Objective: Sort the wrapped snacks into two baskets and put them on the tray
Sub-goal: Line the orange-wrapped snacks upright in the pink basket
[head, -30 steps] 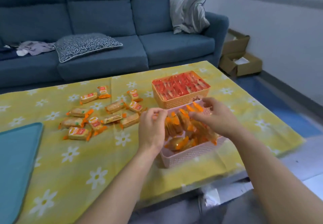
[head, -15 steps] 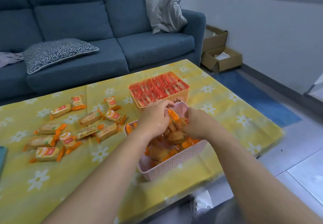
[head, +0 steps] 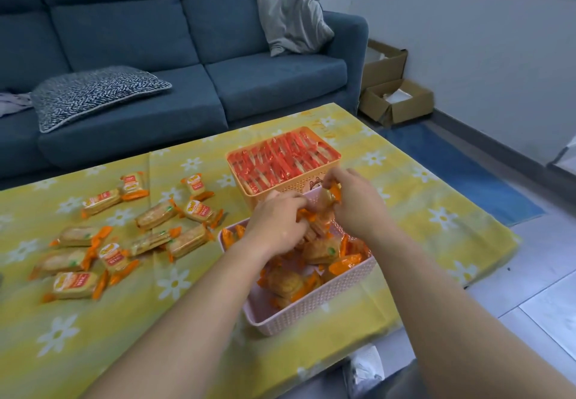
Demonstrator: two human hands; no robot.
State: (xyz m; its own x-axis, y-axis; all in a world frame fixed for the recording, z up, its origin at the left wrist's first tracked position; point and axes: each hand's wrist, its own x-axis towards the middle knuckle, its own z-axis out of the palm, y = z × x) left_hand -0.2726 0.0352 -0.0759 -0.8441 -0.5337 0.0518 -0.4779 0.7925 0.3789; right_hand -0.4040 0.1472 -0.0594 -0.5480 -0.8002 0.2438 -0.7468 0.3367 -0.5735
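Observation:
A pink basket (head: 307,311) near the table's front edge holds several orange-wrapped snacks (head: 318,250). Behind it an orange basket (head: 297,185) is packed with red-wrapped snacks (head: 282,161). My left hand (head: 276,225) reaches into the pink basket, fingers curled on the snacks there. My right hand (head: 355,203) is over the basket's far end and pinches an orange-wrapped snack (head: 332,194) between thumb and fingers. Several loose orange-wrapped snacks (head: 124,230) lie scattered on the yellow cloth to the left. The tray is out of view.
The table (head: 420,221) wears a yellow cloth with white flowers. A blue sofa (head: 187,55) with two cushions runs behind it. Cardboard boxes (head: 396,99) sit on the floor at the right, by a blue rug (head: 461,168).
The view has swung right, so the blue tray at the left has left the frame. My right hand has lifted a snack toward the pink basket's far end; my left stays among the snacks.

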